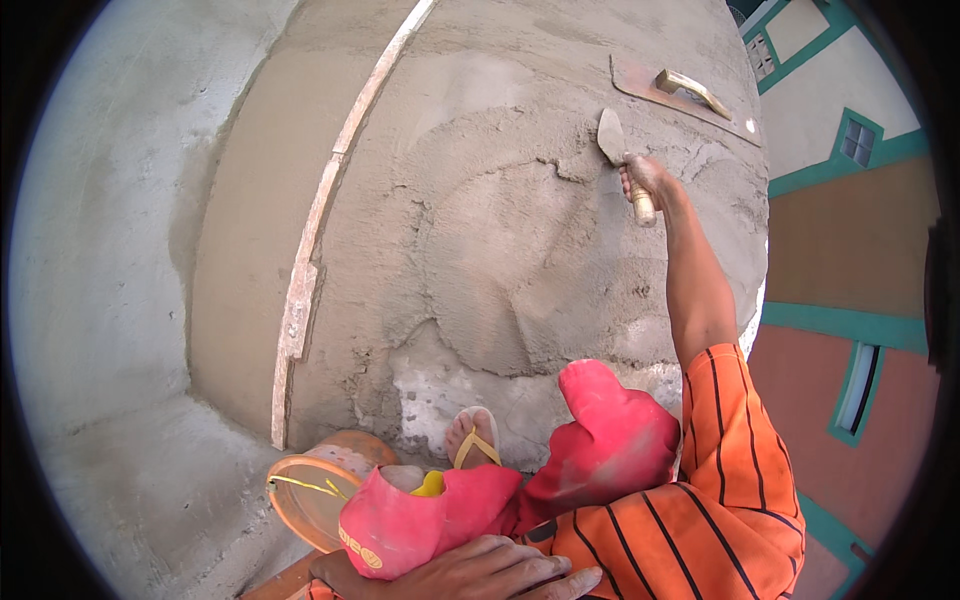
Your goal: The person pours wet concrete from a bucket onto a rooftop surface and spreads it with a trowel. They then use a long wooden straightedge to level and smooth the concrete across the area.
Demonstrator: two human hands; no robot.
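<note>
My right hand is stretched out far to the right, its fingers wrapped round the wooden handle of a pointed trowel. The blade lies at or just over the wet grey mortar, which is rough, ridged and cracked in places. Beyond it a flat plastering float with a worn handle rests on the mortar. My left hand lies across my lap near the red trousers, fingers stretched out and holding nothing.
A long mortar-smeared wooden strip runs along the left of the wet layer. An orange bucket with a yellow handle stands at lower left. My sandalled foot is on a pale uncoated patch. Teal-trimmed buildings lie past the right edge.
</note>
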